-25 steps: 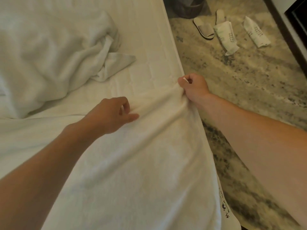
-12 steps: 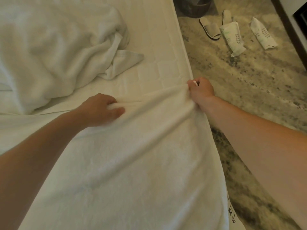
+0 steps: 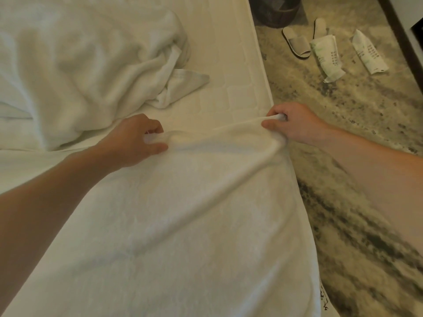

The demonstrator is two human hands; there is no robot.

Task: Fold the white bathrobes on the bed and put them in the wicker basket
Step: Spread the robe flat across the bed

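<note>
Two white bathrobes lie on the one bed [image 3: 238, 72]: a spread bathrobe [image 3: 194, 225] and a crumpled bathrobe [image 3: 91, 65]. Two hands are in view, the left hand [image 3: 135, 140] and the right hand [image 3: 295, 122]. On the floor [image 3: 343, 115] lie two slippers [image 3: 297, 42] and two paper packets [image 3: 327, 58], beside one dark basket [image 3: 277, 10].

matt terry-cloth bathrobe [image 3: 183, 213], quilted bed [image 3: 229, 72], mottled carpet [image 3: 343, 124]

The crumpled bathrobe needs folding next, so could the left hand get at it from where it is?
Probably yes: the crumpled bathrobe lies just beyond the left hand across bare bed, but it must first release the spread bathrobe.
</note>
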